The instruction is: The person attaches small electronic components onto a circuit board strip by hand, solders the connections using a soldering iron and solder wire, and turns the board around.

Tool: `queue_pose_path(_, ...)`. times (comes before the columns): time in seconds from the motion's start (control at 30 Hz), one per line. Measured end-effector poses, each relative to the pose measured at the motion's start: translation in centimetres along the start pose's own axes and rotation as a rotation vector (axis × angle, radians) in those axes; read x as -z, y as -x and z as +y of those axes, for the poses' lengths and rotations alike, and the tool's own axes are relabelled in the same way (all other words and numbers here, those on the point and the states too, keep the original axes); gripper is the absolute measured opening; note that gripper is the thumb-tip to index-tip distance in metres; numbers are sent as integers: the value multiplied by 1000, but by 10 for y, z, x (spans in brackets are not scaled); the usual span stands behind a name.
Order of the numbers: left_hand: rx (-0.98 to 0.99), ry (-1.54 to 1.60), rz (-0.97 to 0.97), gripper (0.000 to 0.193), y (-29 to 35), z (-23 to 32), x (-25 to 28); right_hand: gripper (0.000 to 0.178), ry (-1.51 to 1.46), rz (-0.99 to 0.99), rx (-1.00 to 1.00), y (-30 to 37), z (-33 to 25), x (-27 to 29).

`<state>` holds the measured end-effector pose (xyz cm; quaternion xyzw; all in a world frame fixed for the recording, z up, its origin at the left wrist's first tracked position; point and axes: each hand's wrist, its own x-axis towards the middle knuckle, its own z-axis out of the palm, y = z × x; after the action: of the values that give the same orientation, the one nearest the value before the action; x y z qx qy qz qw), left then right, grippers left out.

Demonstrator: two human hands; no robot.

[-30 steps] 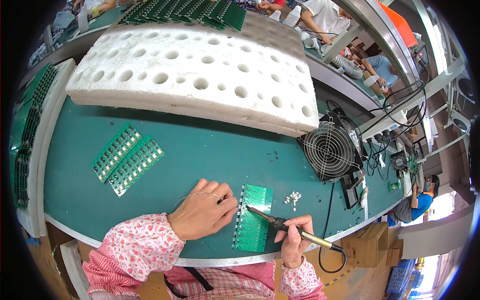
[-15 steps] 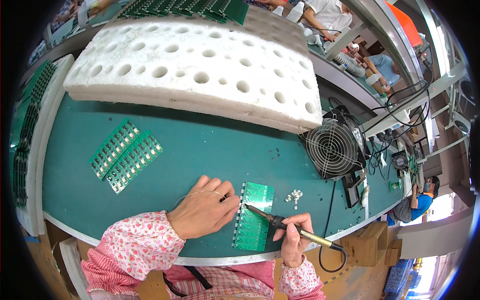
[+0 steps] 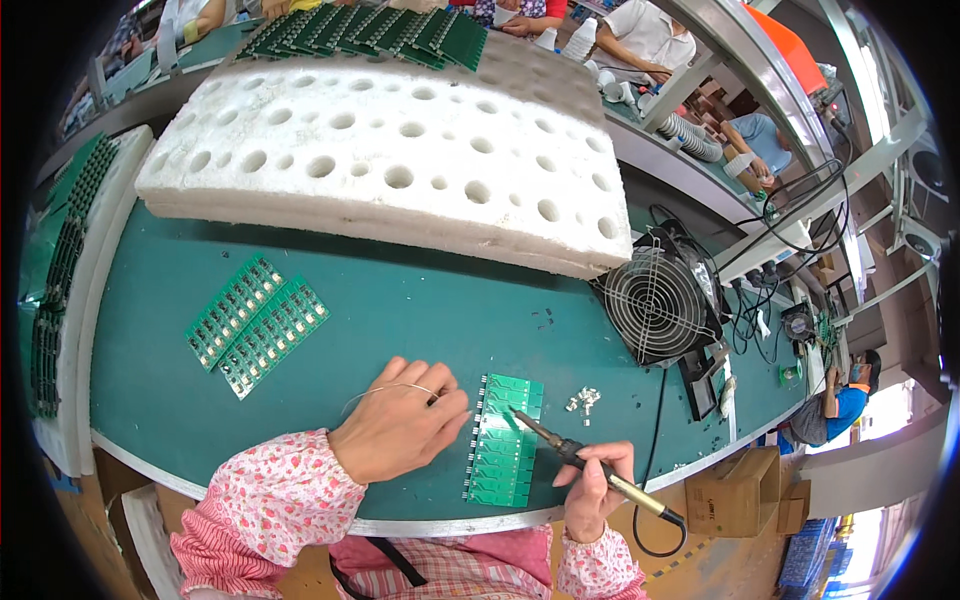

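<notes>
A green circuit board panel [image 3: 497, 462] lies near the table's front edge, with a row of small metal-ended parts along its left side. My right hand [image 3: 597, 488] is closed round a soldering iron [image 3: 625, 488]. Its tip is over the upper part of the board; whether it touches cannot be told. Just left of the board, my left hand [image 3: 398, 425] is curled round a thin solder wire [image 3: 385, 387], which loops over its back. A small dark piece shows between those fingers, too hidden to name. Right of the board sits a little heap of small white components [image 3: 584, 402].
Two populated green boards [image 3: 255, 320] lie at the left. Behind them stands a white foam block [image 3: 390, 150] with holes, topped by stacked boards [image 3: 380, 32]. A black fan [image 3: 655, 300] is at the right, near a dark cable [image 3: 655, 430]. Other people work farther off.
My right hand has moved the soldering iron's tip right, away from the board's left row of parts. My left hand has drawn slightly left, off the board's edge.
</notes>
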<state>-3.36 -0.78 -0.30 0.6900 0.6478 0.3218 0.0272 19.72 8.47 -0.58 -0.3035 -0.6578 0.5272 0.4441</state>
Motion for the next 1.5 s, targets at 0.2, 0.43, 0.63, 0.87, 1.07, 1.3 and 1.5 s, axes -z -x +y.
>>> queue_pose_path(0.2,-58,21,-19,13,2,37,15,14,416,-163,317,-3,-14,-1)
queue_pose_path(0.43,166,187,83,20,35,72,8,25,623,-444,533,6,-28,-5)
queue_pose_path(0.63,19,-355,92,20,35,52,87,29,491,-523,543,1,-17,-6)
queue_pose_path(0.87,-41,-288,192,16,-24,10,93,14,-51,-21,53,-6,-14,11)
queue_pose_path(1.07,64,168,117,20,-11,-7,10,14,-193,-38,-107,-26,-1,6)
queue_pose_path(1.3,97,257,123,21,-6,-13,6,14,-102,-98,-128,-23,0,-4)
queue_pose_path(1.5,56,239,131,23,-6,-11,-1,14,-63,-131,-129,-22,-1,-2)
